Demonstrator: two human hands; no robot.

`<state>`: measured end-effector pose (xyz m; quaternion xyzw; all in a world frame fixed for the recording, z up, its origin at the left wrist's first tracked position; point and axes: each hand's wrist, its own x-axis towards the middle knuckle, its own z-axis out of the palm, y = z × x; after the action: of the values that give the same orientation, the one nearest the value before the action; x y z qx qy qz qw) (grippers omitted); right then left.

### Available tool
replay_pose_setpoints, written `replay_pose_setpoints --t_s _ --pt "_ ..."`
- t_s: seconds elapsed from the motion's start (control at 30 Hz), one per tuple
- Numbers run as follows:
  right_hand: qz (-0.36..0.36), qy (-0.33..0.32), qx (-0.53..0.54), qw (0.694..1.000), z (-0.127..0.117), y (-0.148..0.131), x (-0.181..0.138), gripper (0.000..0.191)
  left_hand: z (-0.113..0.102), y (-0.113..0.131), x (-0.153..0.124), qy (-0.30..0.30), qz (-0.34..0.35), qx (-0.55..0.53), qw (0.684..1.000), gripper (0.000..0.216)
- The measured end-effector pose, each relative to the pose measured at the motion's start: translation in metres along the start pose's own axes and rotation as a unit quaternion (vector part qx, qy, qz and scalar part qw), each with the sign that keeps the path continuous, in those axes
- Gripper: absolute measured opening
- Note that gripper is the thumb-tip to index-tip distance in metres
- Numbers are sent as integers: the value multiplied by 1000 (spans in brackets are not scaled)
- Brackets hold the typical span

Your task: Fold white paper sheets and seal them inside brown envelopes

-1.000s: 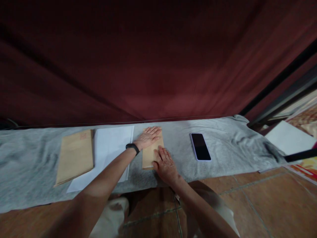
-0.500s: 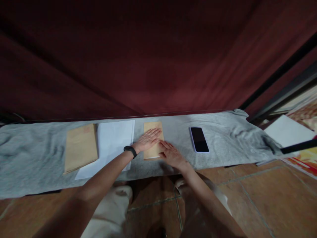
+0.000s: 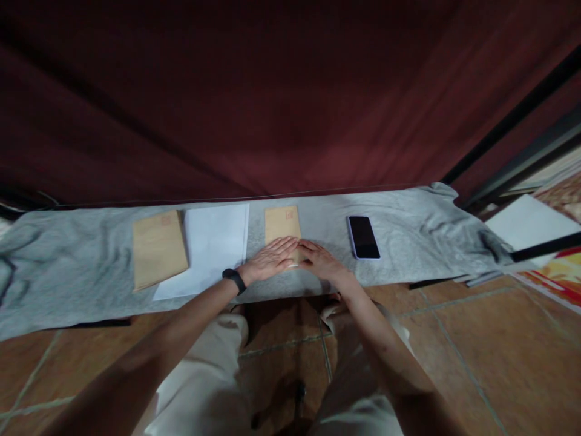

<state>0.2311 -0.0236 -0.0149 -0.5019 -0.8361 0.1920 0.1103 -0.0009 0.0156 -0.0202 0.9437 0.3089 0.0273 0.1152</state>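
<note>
A small brown paper envelope (image 3: 281,223) with a red printed mark lies on the grey cloth in front of me. My left hand (image 3: 271,260) rests flat across its near part, fingers stretched out, a black band on the wrist. From the other side my right hand (image 3: 320,260) touches the envelope's near right edge, its fingers extended and their tips meeting those of the left. A sliver of white shows at the envelope's near end between the hands; most of that end is covered.
White paper sheets (image 3: 215,236) lie to the left, partly under a stack of brown envelopes (image 3: 158,248). A phone (image 3: 364,237) in a pale purple case lies to the right. The grey cloth (image 3: 422,242) covers a narrow bench before a dark red curtain (image 3: 290,109).
Both hands have slid toward me down the envelope, uncovering its far part and the red mark. The camera view has tipped slightly downward.
</note>
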Motion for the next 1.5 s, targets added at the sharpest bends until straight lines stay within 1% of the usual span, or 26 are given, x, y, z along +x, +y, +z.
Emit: replay_pose_setpoints --t_s 0.07,0.23,0.37,0.53,0.6,0.73,0.83,0.93,1.0,1.1,1.17,1.27,1.33,1.43,1.5 --pt "-12 -3 1 1000 -3 1 -2 57 0 5 -6 3 0 -3 1000 66" --pt "-8 -19 -5 1000 -9 -2 -9 59 3 18 -24 22 0 -15 1000 67" --pt "-10 -33 0 999 -12 -4 -13 61 5 26 -36 35 -14 -36 999 61" --pt "-10 -37 0 999 -12 -5 -14 59 9 33 -47 30 -10 -61 998 52" --pt "-16 -30 -1 999 -10 -6 -14 57 11 38 -50 48 -19 -70 996 49" --pt "-8 -16 -6 1000 -6 -9 -19 54 16 52 -51 130 -65 -77 986 42" --pt "2 -12 -11 1000 -4 -11 -22 54 18 58 -48 167 -85 -61 980 37" --pt "-15 6 -5 1000 -5 -10 -20 44 18 61 -45 178 -94 -44 978 35" --pt "-21 36 -1 999 -4 -10 -15 39 17 63 -44 180 -101 -39 978 34" --pt "-14 82 -4 997 1 -13 -5 43 13 67 -43 185 -112 -44 975 34" --pt "-11 90 -16 996 8 -18 -1 46 10 69 -43 187 -110 -56 975 34" --pt "-18 83 -43 996 18 -22 0 48 6 68 -43 188 -111 -80 973 34" --pt "-27 76 -58 995 23 -23 -1 49 2 61 -39 195 -130 -93 968 36" --pt "-36 69 -69 995 26 -20 -2 49 -5 41 -24 221 -161 -89 958 43" --pt "-37 71 -70 994 27 -18 -3 49 -10 21 -8 220 -161 -65 960 49"
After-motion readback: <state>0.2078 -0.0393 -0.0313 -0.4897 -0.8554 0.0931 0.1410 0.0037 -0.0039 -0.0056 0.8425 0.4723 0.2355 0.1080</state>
